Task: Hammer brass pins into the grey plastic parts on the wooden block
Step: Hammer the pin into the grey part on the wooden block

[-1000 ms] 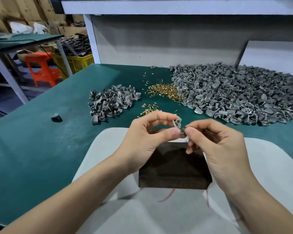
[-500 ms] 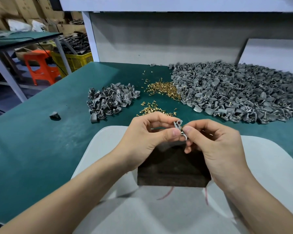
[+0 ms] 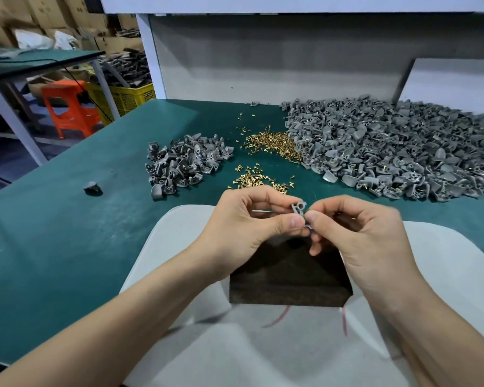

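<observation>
A small grey plastic part is pinched between my left hand and my right hand, thumbs meeting on it, just above the far edge of the dark wooden block. The block lies on a white sheet at the near edge of the table. Loose brass pins lie in a heap behind my hands, with a smaller scatter nearer. I cannot tell whether my fingers also hold a pin. No hammer is in view.
A small pile of grey parts lies to the left, a large pile to the right, and a single part far left, all on the green table. A grey wall panel stands behind. An orange stool and yellow crate stand beyond the left edge.
Both hands have stayed together on the grey part above the block; my fingers have shifted only slightly on it. The camera has tilted a little.
</observation>
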`<action>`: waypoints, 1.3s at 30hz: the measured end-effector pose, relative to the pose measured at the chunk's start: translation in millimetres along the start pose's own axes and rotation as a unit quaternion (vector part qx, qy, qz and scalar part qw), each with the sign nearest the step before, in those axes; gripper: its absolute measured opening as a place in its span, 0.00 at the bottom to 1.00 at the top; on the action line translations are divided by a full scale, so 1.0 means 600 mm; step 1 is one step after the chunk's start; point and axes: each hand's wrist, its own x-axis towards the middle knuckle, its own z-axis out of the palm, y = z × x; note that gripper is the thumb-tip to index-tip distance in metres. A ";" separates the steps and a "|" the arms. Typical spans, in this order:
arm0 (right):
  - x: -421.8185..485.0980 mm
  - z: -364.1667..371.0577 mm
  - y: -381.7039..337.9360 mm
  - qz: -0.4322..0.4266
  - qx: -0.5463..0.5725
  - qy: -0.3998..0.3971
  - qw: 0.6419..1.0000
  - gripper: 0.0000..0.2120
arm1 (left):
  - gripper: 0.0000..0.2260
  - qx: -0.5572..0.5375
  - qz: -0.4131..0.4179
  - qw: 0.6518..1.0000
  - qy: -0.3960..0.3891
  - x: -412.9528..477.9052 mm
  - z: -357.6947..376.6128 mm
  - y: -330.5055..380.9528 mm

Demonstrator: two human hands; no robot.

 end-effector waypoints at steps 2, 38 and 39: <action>0.002 -0.003 0.000 0.001 0.003 -0.016 1.000 0.08 | 0.09 0.005 0.002 1.000 0.000 0.000 -0.001 0.001; 0.001 -0.011 0.013 -0.078 -0.082 -0.012 0.993 0.08 | 0.08 -0.034 -0.013 0.999 -0.038 0.003 -0.008 0.000; 0.001 -0.011 0.012 -0.105 -0.120 -0.002 0.987 0.07 | 0.08 -0.033 -0.013 0.999 -0.039 0.003 -0.008 0.000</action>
